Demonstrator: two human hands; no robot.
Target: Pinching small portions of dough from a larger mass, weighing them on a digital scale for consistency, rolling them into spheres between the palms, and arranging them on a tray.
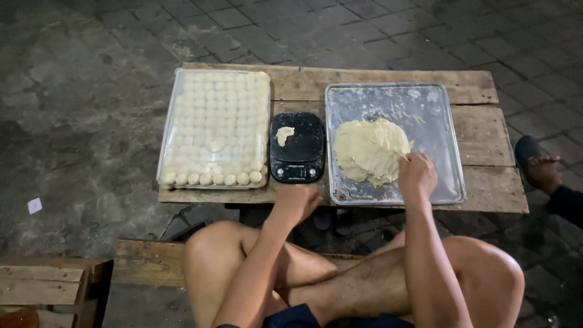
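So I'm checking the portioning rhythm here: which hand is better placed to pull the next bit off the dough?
Right. The right hand already rests on the edge of the dough in the metal tray, while the left hand sits by the table edge below the scale, apart from the dough.

Low wooden table (480,88); lidded dough-ball tray (214,130), black scale (297,152), metal tray (437,109)

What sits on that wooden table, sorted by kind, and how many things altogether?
Trays: 2, a clear tray of dough balls and a metal tray
Kitchen scale: 1
Dough mass: 1
Small dough piece: 1
Total: 5
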